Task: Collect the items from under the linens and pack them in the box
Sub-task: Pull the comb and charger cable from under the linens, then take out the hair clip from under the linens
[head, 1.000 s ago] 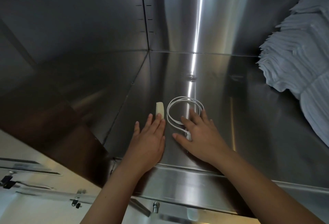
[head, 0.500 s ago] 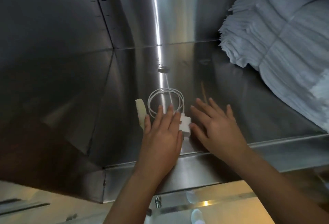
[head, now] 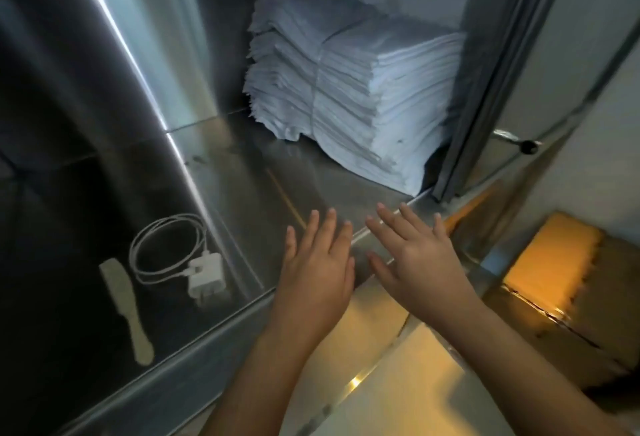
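Observation:
A white charger (head: 205, 278) with its coiled cable (head: 166, 248) lies on the steel shelf floor (head: 242, 172) at the lower left. A pale comb (head: 126, 307) rests just left of it. A tall stack of folded white linens (head: 349, 103) stands at the shelf's back right. My left hand (head: 317, 269) and my right hand (head: 415, 259) hover side by side over the shelf's front edge, fingers spread, palms down, holding nothing. Both are to the right of the charger and apart from it. A cardboard box (head: 568, 283) sits at the lower right, outside the cabinet.
The cabinet's steel walls close in on the left and back. A door frame (head: 485, 89) with a black knob (head: 528, 147) stands right of the linens. The shelf's raised front lip (head: 214, 328) runs diagonally below my hands.
The view has swung right. Both hands have left the charger and comb and moved rightward along the shelf's front edge. The charger and comb stay on the shelf floor.

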Demonstrator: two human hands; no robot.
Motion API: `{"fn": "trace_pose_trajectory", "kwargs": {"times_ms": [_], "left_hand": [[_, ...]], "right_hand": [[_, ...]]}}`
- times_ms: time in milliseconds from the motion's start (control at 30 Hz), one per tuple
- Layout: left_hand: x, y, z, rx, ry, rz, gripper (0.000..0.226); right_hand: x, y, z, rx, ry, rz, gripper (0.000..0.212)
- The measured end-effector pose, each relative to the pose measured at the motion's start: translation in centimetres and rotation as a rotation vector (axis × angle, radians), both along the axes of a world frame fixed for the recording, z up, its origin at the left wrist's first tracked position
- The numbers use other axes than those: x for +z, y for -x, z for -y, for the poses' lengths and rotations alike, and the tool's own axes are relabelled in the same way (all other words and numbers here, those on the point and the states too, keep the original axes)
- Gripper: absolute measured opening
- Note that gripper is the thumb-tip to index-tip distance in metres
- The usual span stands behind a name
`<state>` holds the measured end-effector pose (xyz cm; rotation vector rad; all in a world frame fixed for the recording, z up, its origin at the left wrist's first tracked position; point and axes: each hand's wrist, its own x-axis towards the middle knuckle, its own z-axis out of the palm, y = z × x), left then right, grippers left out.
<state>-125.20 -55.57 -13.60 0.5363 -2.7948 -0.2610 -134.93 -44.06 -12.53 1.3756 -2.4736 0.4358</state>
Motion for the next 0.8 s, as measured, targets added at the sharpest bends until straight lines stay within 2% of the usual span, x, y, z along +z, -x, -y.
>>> {"fn": "trace_pose_trajectory", "kwargs": {"times_ms": [200,800], "left_hand": [[0.3,4.6,-8.0,-0.202,0.051,0.006,0.05],[1.5,10.2,-43.1,-0.77,0.047,-0.067,0.05]], "right_hand": [[0.0,1.1,-10.0,-0.185,0.031,-0.052,0.048],[0.9,-0.7,-46.4,-0.779,0.058,-0.04,0.047]]}}
